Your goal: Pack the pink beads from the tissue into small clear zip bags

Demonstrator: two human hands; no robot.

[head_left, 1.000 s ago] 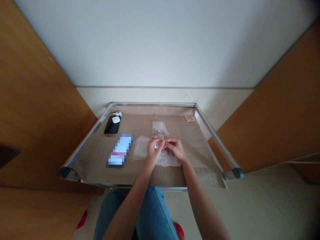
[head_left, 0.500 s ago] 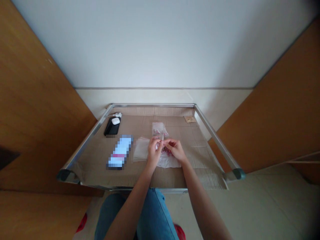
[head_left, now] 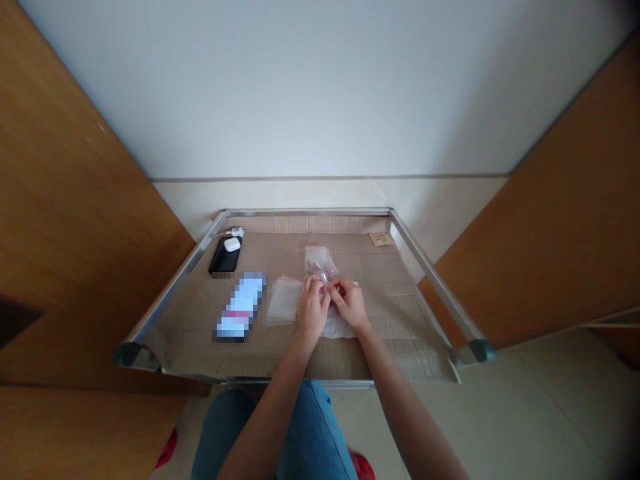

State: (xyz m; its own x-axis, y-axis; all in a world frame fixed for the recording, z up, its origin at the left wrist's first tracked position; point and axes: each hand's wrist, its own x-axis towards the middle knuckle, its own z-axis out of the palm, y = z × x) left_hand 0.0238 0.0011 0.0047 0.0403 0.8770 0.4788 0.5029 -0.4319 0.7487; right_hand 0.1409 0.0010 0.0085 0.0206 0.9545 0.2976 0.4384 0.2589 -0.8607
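Observation:
Above the middle of the table, my left hand (head_left: 313,309) and my right hand (head_left: 351,305) meet at the fingertips. Both are closed in a pinch on a small clear plastic bag (head_left: 324,276), which shows only in part between the fingers. Under my hands lies a larger whitish plastic bag (head_left: 336,328); my right hand covers most of the small red pieces on it. Just beyond my fingers are small clear bags with reddish bits inside (head_left: 317,256). A stack of flat clear bags (head_left: 284,301) lies left of my left hand.
A phone with a blurred, lit screen (head_left: 241,307) lies to the left. Behind it, a black phone-like slab (head_left: 224,259) carries a white earbud case (head_left: 232,245), with a white charger (head_left: 237,232) beside it. Cardboard (head_left: 395,320) lines the metal-framed table (head_left: 435,283). A brown paper piece (head_left: 381,239) lies back right.
My hands have drawn closer together and the fingers have curled in more. The bag's upright edge that stood between them has dropped lower. The red pieces are now more covered.

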